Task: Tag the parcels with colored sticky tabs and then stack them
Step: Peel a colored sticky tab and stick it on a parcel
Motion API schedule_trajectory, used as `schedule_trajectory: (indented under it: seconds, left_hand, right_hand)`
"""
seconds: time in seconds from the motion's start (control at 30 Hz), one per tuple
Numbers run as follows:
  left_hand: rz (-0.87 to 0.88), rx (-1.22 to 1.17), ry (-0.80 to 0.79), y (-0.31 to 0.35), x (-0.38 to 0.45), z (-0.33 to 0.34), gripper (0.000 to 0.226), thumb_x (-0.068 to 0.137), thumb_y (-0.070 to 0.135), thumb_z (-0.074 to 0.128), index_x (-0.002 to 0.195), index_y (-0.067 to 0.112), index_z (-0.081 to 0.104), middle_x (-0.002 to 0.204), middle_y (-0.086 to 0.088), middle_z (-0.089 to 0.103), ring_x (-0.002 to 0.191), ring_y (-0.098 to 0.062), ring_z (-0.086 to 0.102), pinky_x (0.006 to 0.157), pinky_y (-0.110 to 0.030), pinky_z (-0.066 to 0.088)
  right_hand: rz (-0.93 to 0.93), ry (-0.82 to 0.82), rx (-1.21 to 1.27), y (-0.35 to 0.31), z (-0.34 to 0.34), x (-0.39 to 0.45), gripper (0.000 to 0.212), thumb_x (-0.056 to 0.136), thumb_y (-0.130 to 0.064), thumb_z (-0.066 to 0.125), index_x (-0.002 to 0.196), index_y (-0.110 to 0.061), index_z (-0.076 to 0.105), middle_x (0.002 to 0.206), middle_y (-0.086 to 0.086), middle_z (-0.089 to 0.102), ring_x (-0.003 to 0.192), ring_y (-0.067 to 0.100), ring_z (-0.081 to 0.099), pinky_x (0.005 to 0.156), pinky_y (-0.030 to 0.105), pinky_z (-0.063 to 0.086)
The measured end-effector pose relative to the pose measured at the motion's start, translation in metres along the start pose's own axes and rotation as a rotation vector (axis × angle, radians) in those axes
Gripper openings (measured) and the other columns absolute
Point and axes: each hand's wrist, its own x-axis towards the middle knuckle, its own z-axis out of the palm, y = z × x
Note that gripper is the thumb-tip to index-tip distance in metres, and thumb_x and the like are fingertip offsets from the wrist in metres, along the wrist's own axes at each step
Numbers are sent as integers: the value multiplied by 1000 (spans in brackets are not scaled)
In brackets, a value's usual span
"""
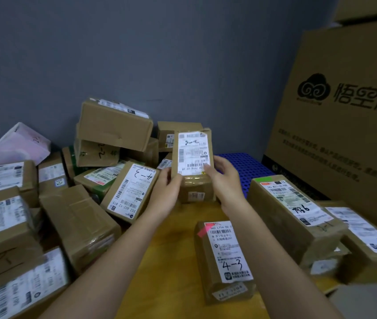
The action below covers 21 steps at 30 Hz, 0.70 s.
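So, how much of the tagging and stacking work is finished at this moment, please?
Early stage, it seems. Done: one parcel marked 4-3 on the wooden table carries a pink tab at its label corner. In hand: the left hand and right hand hold a small parcel upright; no tab shows on it. Left: the heap of parcels on the left shows no tabs, and no neat stack is visible.

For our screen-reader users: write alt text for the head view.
Two bare hands, left hand and right hand, hold a small labelled cardboard parcel upright above a wooden table. A parcel with a pink sticky tab lies nearer, marked 4-3; untagged parcels are piled at left.
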Motion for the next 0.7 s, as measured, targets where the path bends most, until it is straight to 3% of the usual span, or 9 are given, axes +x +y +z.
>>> schedule_trajectory:
  seconds: [0.07,0.17,0.23,0.33,0.4,0.43,0.53,0.63,0.7]
  left_hand:
    - [-35,-123,-5,8,-2,-10,25,92,48,51,111,32,50,116,8,61,105,-12,59,94,-39,49]
    - [-41,-222,-43,25,-5,-23,48,75,65,56,99,25,45,108,4,64,104,-15,60,94,-40,47]
    - [-29,-277,-51,33,-9,-28,55,70,62,58,102,21,40,107,3,62,104,-14,60,96,-43,48]
    - [-73,-417,-47,37,-16,-34,56,80,50,62,121,21,37,113,1,62,105,-16,61,97,-47,48]
    - [-83,-522,-112,37,-20,-36,63,82,49,63,135,26,37,121,0,63,110,-19,61,98,-46,48]
    - [-74,-547,-165,38,-22,-35,60,84,51,59,137,28,41,123,1,64,113,-20,60,99,-45,47]
    - [-49,-581,-228,45,-29,-27,49,92,57,42,132,30,51,121,2,66,116,-20,60,100,-43,45]
    - [-29,-568,-149,43,-28,-21,66,82,66,47,139,33,40,124,3,65,114,-18,61,93,-41,50]
    - [-23,-533,-145,46,-31,-21,78,75,72,49,142,34,34,128,3,62,116,-18,60,90,-39,51]
  right_hand:
    - [-125,-26,24,-11,-3,-13,29,96,-14,55,122,-25,56,109,-13,63,101,4,62,79,24,56]
    - [-179,-55,59,-22,-5,-27,28,97,-13,53,123,-23,59,112,-10,66,104,6,63,82,26,57]
    - [-213,-91,77,-27,-2,-35,29,96,-11,55,123,-21,60,114,-7,67,105,7,64,82,25,57]
    - [-268,-96,132,-35,3,-44,23,93,-14,60,112,-27,64,111,-8,68,102,3,65,80,22,56]
    - [-292,-32,143,-37,8,-47,19,90,-25,65,107,-32,63,112,-8,66,101,3,64,79,24,57]
    - [-279,11,118,-37,11,-47,27,85,-39,68,111,-35,61,119,-8,62,107,6,62,84,29,56]
    - [-92,36,120,-37,18,-46,98,54,-81,64,138,-40,37,145,-5,39,130,19,43,97,42,47]
    - [60,-105,357,-39,19,-45,122,47,-78,71,147,-46,8,153,-2,30,134,24,39,104,48,40]
    - [59,-164,379,-38,19,-44,127,46,-71,79,146,-50,4,155,-4,25,133,26,40,104,53,41]
